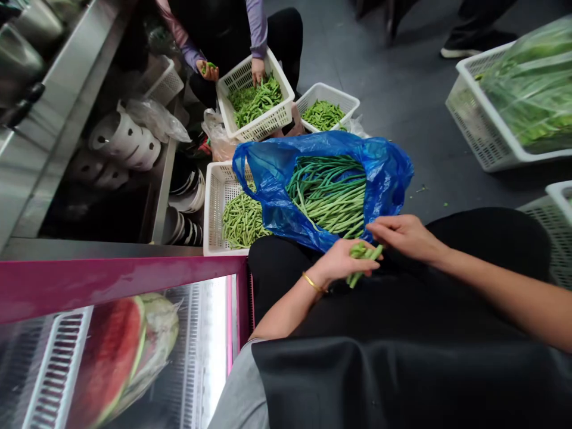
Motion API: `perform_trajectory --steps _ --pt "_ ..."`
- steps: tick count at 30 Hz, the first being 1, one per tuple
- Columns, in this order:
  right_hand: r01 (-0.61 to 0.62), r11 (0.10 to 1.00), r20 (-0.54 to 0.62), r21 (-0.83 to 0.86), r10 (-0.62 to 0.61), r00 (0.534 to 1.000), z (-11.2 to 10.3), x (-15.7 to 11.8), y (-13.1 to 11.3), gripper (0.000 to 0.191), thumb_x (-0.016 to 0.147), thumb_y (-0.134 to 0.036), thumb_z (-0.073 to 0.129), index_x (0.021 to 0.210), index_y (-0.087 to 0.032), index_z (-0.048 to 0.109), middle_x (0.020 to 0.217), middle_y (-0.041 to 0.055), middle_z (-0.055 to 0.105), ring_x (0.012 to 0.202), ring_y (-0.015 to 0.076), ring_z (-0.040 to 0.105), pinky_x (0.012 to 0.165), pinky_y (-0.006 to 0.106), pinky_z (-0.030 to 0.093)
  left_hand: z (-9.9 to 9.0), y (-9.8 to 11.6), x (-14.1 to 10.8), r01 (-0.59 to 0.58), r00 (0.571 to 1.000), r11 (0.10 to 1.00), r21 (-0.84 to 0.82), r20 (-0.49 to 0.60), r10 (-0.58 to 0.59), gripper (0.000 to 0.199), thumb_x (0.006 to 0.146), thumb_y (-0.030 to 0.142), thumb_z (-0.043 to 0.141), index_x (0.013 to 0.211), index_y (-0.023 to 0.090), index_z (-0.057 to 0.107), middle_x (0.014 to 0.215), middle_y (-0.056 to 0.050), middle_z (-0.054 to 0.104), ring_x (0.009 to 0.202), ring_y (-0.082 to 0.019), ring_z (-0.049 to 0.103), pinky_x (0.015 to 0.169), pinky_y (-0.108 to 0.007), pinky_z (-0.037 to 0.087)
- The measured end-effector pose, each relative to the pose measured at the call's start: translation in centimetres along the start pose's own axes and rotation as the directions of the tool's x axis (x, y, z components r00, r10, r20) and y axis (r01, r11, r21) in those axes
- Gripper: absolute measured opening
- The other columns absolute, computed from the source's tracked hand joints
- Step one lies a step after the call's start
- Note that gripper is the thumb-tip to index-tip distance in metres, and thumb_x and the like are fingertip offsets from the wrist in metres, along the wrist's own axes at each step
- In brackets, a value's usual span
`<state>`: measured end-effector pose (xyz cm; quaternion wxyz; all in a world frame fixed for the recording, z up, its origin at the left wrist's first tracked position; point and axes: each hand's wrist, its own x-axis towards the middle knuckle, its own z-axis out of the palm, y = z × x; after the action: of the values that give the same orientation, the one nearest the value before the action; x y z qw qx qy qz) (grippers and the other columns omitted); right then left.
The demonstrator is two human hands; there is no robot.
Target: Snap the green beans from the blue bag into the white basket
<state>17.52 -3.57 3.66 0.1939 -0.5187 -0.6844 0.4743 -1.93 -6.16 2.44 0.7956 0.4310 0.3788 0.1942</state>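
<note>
A blue plastic bag (pixel 277 205) lies open in front of my lap, with long green beans (pixel 337 196) inside. My left hand (pixel 346 259), with a gold bangle at the wrist, is closed round a small bunch of short bean pieces (pixel 363 257) just below the bag's near edge. Close on its right, my right hand (pixel 400 235) has its fingers pinched together at the bag's near right edge; whatever is between them is too small to make out. Left of the bag, a white basket (pixel 214 208) holds a heap of cut bean pieces (pixel 243 220).
Across from me a person's hands (pixel 258 70) are at a tilted basket of beans (pixel 268 122). A smaller bean basket (pixel 328 89) is beside it. At the right stands a crate of bagged greens (pixel 485 131). Lower left, a pink-framed case (pixel 134 277) shows cut watermelon (pixel 107 351).
</note>
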Motion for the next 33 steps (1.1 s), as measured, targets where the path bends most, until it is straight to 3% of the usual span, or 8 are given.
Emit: perform_trajectory --steps 2,6,9,12,18,25,29,33 --pt "-0.059 0.998 0.012 -0.008 0.059 0.998 -0.6 0.0 0.9 0.046 0.088 -0.055 0.043 0.063 -0.019 0.057 0.053 -0.0002 0.054 0.053 0.0127 0.049 0.054 0.024 0.038 0.2 -0.4 0.4 -0.01 0.997 0.975 -0.221 -0.074 -0.006 0.034 0.06 0.03 0.078 0.083 0.012 0.06 0.071 -0.001 0.061 0.051 -0.009 0.056 0.052 -0.022 0.044" --pt "0.126 0.956 0.529 -0.264 0.035 0.848 -2.5 2.6 1.5 0.031 0.075 -0.051 0.06 0.079 -0.022 0.07 0.069 0.0019 0.068 0.061 0.0173 0.061 0.056 0.026 0.041 -1.9 -0.6 0.2 -0.121 0.984 0.839 -0.531 -0.175 0.031 0.029 0.058 0.023 0.075 0.077 0.013 0.056 0.063 0.0 0.058 0.058 -0.013 0.061 0.055 -0.023 0.049" --pt "0.234 0.854 0.318 -0.465 -0.086 0.944 -1.8 8.6 -0.5 0.034 0.084 -0.042 0.05 0.103 -0.021 0.068 0.089 0.0062 0.071 0.076 0.0204 0.065 0.066 0.028 0.043 -3.4 -0.6 -0.1 -0.167 0.984 0.795 -0.584 -0.148 0.098 0.029 0.061 0.024 0.074 0.08 0.013 0.055 0.074 -0.006 0.065 0.075 -0.022 0.068 0.061 -0.028 0.053" --pt "0.217 0.714 0.065 -0.666 -0.235 0.97 1.5 16.5 -3.3 0.038 0.092 -0.038 0.04 0.117 -0.019 0.062 0.106 0.0132 0.067 0.09 0.0257 0.063 0.072 0.032 0.042 -3.9 -0.6 -0.3 -0.163 0.986 0.803 -0.574 -0.112 0.12 0.03 0.064 0.025 0.073 0.085 0.012 0.057 0.064 -0.002 0.061 0.052 -0.013 0.059 0.054 -0.025 0.047" --pt "0.351 0.537 0.29 -0.767 -0.197 0.937 5.6 25.3 -4.7 0.034 0.089 -0.011 0.036 0.107 -0.007 0.064 0.104 0.0243 0.063 0.086 0.0268 0.061 0.068 0.032 0.038 -4.6 -0.4 -0.5 -0.216 0.96 0.784 -0.582 -0.274 0.061 0.032 0.061 0.026 0.076 0.086 0.012 0.063 0.053 0.004 0.048 0.045 -0.008 0.045 0.051 -0.025 0.036" --pt "0.511 0.745 0.036 -0.428 -0.551 0.834 2.6 13.0 -1.6 0.032 0.092 -0.029 0.04 0.104 -0.015 0.066 0.097 0.0132 0.07 0.087 0.0214 0.064 0.077 0.031 0.046 -4.6 -1.2 1.5 -0.296 0.867 0.655 -0.695 -0.483 -0.121 0.034 0.065 0.033 0.077 0.086 0.009 0.065 0.064 0.0 0.058 0.05 -0.006 0.05 0.054 -0.024 0.041" --pt "0.493 0.853 -0.135 -0.171 -0.516 0.846 3.4 4.4 0.7 0.026 0.091 -0.026 0.047 0.105 -0.019 0.068 0.098 0.0089 0.073 0.088 0.0184 0.068 0.08 0.028 0.051 -3.8 -1.3 3.5 -0.306 0.865 0.663 -0.684 -0.49 -0.106 0.034 0.067 0.032 0.077 0.088 0.009 0.065 0.07 -0.004 0.065 0.05 -0.006 0.054 0.054 -0.021 0.045" --pt "0.344 0.923 -0.266 -0.172 -0.38 0.886 3.8 2.9 2.3 0.029 0.09 -0.029 0.047 0.107 -0.019 0.069 0.104 0.0095 0.072 0.092 0.0204 0.069 0.084 0.031 0.052 -4.0 0.2 5.8 -0.283 0.867 0.746 -0.603 -0.493 -0.069 0.031 0.063 0.02 0.077 0.089 0.008 0.064 0.069 -0.003 0.066 0.045 -0.004 0.051 0.049 -0.018 0.043"
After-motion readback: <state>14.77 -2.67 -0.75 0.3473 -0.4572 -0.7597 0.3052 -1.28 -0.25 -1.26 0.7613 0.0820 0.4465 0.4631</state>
